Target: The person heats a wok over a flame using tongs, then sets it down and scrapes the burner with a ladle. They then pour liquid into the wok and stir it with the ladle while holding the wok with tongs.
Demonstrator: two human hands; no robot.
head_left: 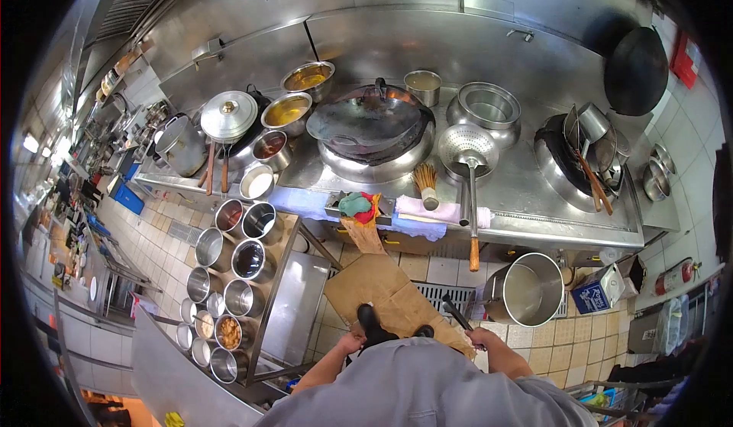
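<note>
My right hand [480, 338] is closed around a long black bar-shaped object [457, 312] that points up and to the left; its exact kind does not show. Low in front of my body, beside my dark shoe [373, 324], my left hand [352, 342] has its fingers curled. Whether anything is inside them is hidden. Flattened cardboard [382, 286] lies on the floor under my feet. To the right of my right hand stands a large metal pot [524, 289] with cloudy liquid in it.
Ahead, the steel range [290, 179] carries a wok [366, 118], a perforated skimmer [469, 148], a bamboo brush [425, 186] and a lidded pot [229, 117]. At left, a rack [286, 236] holds several metal containers. A blue-and-white box [598, 289] stands at right.
</note>
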